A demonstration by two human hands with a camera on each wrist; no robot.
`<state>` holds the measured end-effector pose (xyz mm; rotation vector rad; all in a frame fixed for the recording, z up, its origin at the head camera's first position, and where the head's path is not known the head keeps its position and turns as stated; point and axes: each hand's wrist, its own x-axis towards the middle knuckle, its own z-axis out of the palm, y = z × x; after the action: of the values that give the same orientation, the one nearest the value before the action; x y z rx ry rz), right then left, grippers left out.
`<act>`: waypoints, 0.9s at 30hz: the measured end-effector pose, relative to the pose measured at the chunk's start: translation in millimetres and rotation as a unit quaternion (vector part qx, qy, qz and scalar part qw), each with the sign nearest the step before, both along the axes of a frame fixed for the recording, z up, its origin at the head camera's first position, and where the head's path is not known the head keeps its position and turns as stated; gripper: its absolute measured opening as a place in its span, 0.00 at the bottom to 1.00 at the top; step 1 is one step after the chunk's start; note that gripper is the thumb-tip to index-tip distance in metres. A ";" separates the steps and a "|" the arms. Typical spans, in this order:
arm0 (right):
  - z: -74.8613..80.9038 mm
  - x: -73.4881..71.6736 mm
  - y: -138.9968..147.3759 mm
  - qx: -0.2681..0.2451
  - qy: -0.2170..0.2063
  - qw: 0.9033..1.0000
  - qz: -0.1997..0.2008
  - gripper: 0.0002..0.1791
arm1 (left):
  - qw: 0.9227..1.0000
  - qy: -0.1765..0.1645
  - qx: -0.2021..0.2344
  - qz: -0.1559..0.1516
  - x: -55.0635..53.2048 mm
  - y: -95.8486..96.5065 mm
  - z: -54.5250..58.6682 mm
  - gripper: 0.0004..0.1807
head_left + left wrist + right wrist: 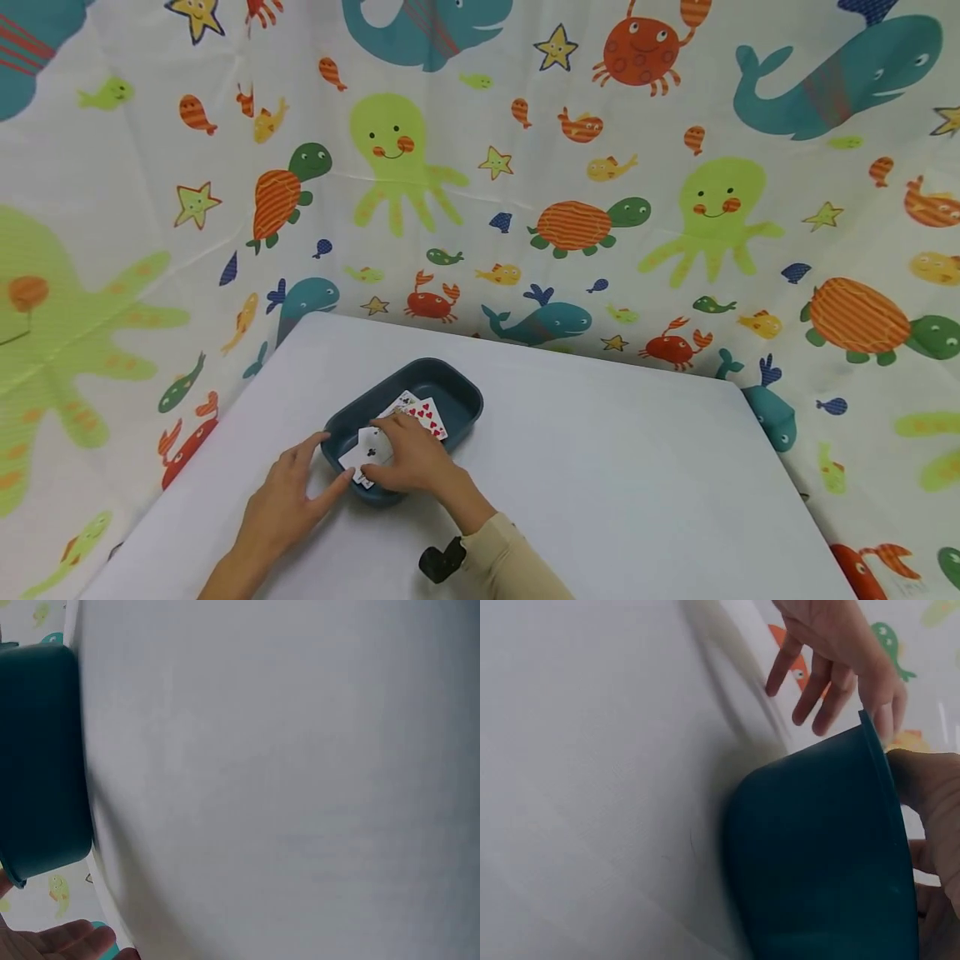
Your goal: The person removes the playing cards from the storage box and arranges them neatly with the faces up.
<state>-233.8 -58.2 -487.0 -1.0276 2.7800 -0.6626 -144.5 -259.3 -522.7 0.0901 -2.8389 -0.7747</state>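
A dark teal oblong tub (457,387) stands on the white table, with several playing cards lying in it. Among them are a hearts card (426,414) and a card with a black club mark (372,450). My right hand (412,454) reaches over the rim, thumb and fingertips pinching the club card at its edges. At the tub's near left end, my left hand (281,500) has its fingers spread, index fingertip and thumb tip at the rim. The right wrist view shows the tub's outer wall (817,847); the cards are hidden there.
The white table (637,467) spreads to the right of the tub. Behind and beside it hangs a curtain (465,175) printed with sea animals. A small black device (441,561) sits at the right wrist by the beige sleeve (510,562).
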 end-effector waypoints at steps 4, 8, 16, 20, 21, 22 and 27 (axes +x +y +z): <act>-1.4 -8.4 -5.7 0.036 -0.014 0.999 -0.007 0.39 | 1.000 -0.014 -0.010 0.007 -1.3 5.7 0.5 0.45; -5.2 -14.6 -10.5 0.059 -0.030 0.998 -0.014 0.42 | 0.999 -0.035 -0.008 0.017 -1.1 11.2 0.8 0.48; -8.3 -17.4 -15.5 0.093 -0.028 0.995 -0.012 0.44 | 0.997 -0.067 -0.005 0.032 1.7 19.7 2.5 0.54; -10.7 -17.3 -17.1 0.108 -0.013 0.994 -0.005 0.43 | 0.998 -0.059 -0.003 0.036 3.2 20.4 0.4 0.56; -11.4 -17.3 -17.5 0.114 -0.006 0.994 -0.002 0.42 | 0.998 -0.057 0.000 0.036 3.8 20.8 0.0 0.57; -11.9 -17.1 -18.0 0.119 0.002 0.993 0.001 0.42 | 0.998 -0.055 0.003 0.036 4.4 21.2 -0.3 0.58; -11.9 -15.5 -21.1 0.140 0.033 0.990 0.010 0.40 | 0.998 -0.056 0.016 0.028 7.3 23.1 0.5 0.57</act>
<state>-249.3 -79.4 -498.9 -1.0335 2.8059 -0.2294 -137.2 -236.2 -522.2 0.2230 -2.9143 -0.8295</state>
